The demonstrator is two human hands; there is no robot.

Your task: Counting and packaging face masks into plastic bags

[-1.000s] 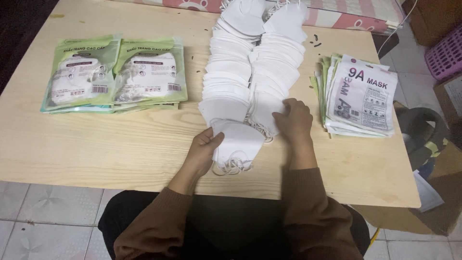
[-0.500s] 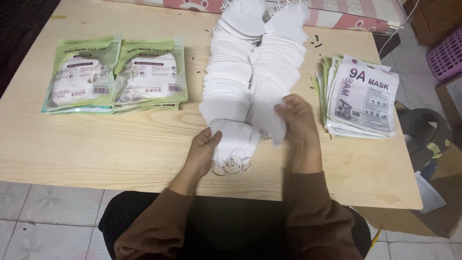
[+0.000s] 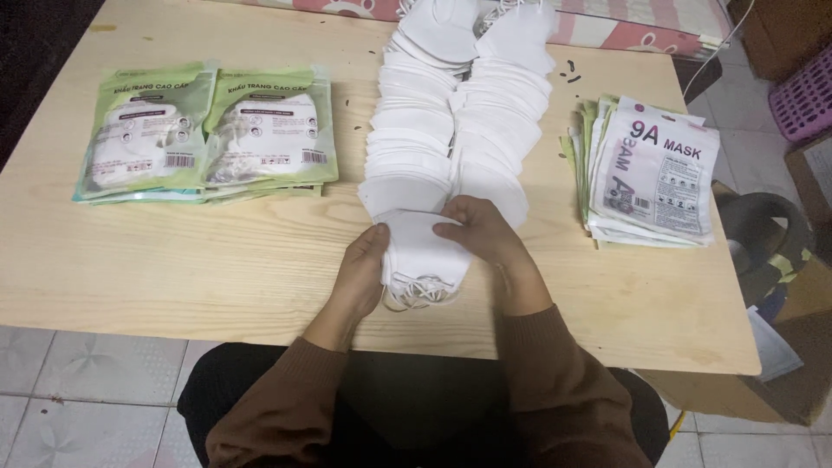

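Left hand [image 3: 360, 264] and right hand [image 3: 479, 232] are gripping a small stack of folded white masks [image 3: 420, 251], its elastic ear loops [image 3: 414, 293] trailing below.

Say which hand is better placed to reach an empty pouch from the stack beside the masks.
Probably the right hand: the stack of empty pouches lies on its side of the table. The left hand is farther away, fingers gripping the small stack of white masks.
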